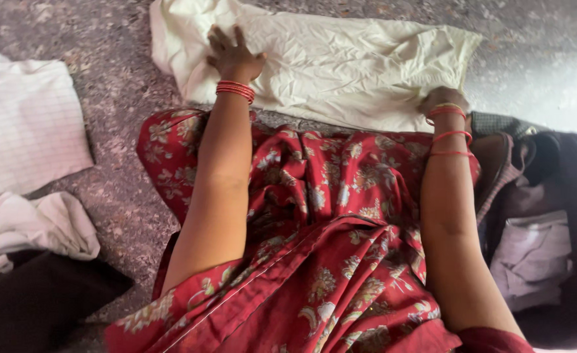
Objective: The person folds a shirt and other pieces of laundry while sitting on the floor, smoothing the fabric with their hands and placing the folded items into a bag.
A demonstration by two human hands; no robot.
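A crumpled cream cloth (341, 59) lies spread on the speckled stone floor (115, 150) in front of me. My left hand (233, 53) rests flat on its left part, fingers apart, red bangles at the wrist. My right hand (440, 99) is at the cloth's near right edge, fingers curled down onto the fabric; whether it pinches the edge is hidden by the wrist and bangles. My lap is covered by a red floral garment (328, 216).
A folded white lined cloth (24, 124) lies at the left, with a loose white cloth (37, 225) and a dark cloth (33, 301) below it. A heap of dark and pale clothes (540, 242) sits at the right.
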